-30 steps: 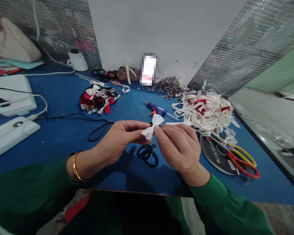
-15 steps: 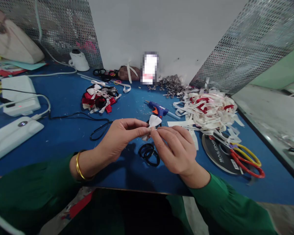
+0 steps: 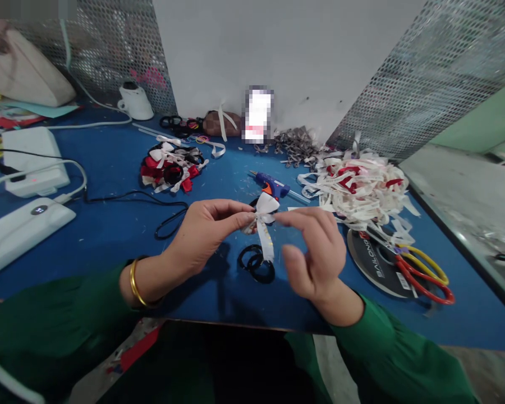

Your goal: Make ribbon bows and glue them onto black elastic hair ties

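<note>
Between thumb and fingers, my left hand (image 3: 208, 233) pinches a white ribbon bow (image 3: 266, 206) above the table. A loose ribbon tail hangs down from the bow's middle, and part of a black hair tie shows behind it. My right hand (image 3: 317, 249) is just right of the bow, thumb and fingers apart; its fingertips are close to the bow's edge, and I cannot tell whether they touch. Below the bow, black hair ties (image 3: 256, 265) lie on the blue table (image 3: 122, 241). Beyond it rests a blue glue gun (image 3: 273, 184) with a clear glue stick in its back.
A heap of white and red ribbons (image 3: 362, 188) lies right, by a black spool (image 3: 376, 264) and red-yellow scissors (image 3: 425, 275). Finished bows (image 3: 172, 165) are piled left. Metal clips (image 3: 297, 146), a lit phone (image 3: 257, 115) and a white power bank (image 3: 29, 233) with cables surround the work.
My right hand has let go of the bow and opened, moving slightly right. The ribbon tail now hangs free. My left hand keeps its pinch.
</note>
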Available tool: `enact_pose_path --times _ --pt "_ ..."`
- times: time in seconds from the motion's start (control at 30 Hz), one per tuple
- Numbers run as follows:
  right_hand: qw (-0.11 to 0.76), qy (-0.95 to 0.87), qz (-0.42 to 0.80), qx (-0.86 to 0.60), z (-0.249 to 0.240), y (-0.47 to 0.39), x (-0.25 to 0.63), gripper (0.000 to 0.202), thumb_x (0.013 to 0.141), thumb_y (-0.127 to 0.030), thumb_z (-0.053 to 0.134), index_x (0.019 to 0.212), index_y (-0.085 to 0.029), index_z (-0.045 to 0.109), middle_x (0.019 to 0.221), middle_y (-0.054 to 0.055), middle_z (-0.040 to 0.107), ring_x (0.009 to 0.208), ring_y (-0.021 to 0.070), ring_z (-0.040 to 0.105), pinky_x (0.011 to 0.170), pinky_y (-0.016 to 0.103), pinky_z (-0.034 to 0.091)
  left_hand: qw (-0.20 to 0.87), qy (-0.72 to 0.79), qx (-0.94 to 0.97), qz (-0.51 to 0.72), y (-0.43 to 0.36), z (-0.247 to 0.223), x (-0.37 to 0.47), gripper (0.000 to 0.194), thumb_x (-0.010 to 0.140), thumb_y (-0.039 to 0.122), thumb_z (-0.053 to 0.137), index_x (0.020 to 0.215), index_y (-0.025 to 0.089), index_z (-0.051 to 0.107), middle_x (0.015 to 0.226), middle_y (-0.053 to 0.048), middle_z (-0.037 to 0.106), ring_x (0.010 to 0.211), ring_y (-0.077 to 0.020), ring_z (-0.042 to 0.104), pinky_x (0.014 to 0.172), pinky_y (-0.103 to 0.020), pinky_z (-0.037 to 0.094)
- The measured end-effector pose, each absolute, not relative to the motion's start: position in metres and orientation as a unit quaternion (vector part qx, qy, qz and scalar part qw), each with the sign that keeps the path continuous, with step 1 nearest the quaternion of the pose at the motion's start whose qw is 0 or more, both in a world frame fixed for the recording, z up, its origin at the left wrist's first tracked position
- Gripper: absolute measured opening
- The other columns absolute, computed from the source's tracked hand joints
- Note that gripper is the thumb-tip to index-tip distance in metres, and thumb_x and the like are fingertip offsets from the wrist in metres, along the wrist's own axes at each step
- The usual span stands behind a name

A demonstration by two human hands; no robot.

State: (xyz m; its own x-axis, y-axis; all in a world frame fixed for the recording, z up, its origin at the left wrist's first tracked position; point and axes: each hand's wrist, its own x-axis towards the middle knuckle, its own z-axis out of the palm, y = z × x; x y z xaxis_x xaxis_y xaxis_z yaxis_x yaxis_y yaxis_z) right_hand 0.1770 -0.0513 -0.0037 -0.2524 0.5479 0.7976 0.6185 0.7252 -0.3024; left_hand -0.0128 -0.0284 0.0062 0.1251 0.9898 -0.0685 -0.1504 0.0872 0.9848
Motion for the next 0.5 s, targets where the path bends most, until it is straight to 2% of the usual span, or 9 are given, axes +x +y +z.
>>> enact_pose_path --times 0.13,0.27,0.37,0.5 --pt "0.539 -0.704 0.112 -0.449 -0.001 -0.046 0.177 0.014 0.092 -0.035 0.063 0.093 -0.021 0.067 0.092 0.007 0.067 0.092 0.0226 0.063 0.082 0.039 0.048 0.54 0.46 0.523 0.472 -0.031 0.011 -0.013 0.018 0.07 0.032 0.085 0.082 0.019 0.081 0.079 -0.004 0.078 0.072 -0.0167 0.067 0.072 -0.028 0.054" --pt "0.518 -0.678 0.247 -0.459 0.0 -0.044 0.174 0.01 0.087 -0.031 0.071 0.084 -0.022 0.066 0.083 0.001 0.068 0.079 0.0176 0.061 0.074 0.032 0.047 0.472 0.468 0.605 0.439 -0.034 0.014 -0.013 0.015 0.074 0.031 0.081 0.083 0.019 0.081 0.081 -0.005 0.078 0.075 -0.019 0.069 0.074 -0.029 0.053" --pt "0.516 -0.657 0.278 -0.474 0.0 -0.046 0.17 0.012 0.088 -0.029 0.07 0.078 -0.022 0.065 0.076 -0.001 0.067 0.071 0.0151 0.059 0.069 0.03 0.045 0.437 0.455 0.645 0.431 -0.035 0.015 -0.013 0.014 0.077 0.032 0.079 0.083 0.019 0.08 0.082 -0.004 0.078 0.076 -0.0191 0.068 0.074 -0.028 0.053" --pt "0.517 -0.648 0.276 -0.486 -0.003 -0.05 0.166 0.013 0.087 -0.028 0.071 0.076 -0.022 0.065 0.074 -0.002 0.067 0.071 0.0151 0.06 0.07 0.03 0.046 0.402 0.46 0.668 0.425 -0.036 0.015 -0.012 0.015 0.074 0.033 0.081 0.08 0.02 0.077 0.079 -0.002 0.076 0.075 -0.0188 0.067 0.073 -0.028 0.051"
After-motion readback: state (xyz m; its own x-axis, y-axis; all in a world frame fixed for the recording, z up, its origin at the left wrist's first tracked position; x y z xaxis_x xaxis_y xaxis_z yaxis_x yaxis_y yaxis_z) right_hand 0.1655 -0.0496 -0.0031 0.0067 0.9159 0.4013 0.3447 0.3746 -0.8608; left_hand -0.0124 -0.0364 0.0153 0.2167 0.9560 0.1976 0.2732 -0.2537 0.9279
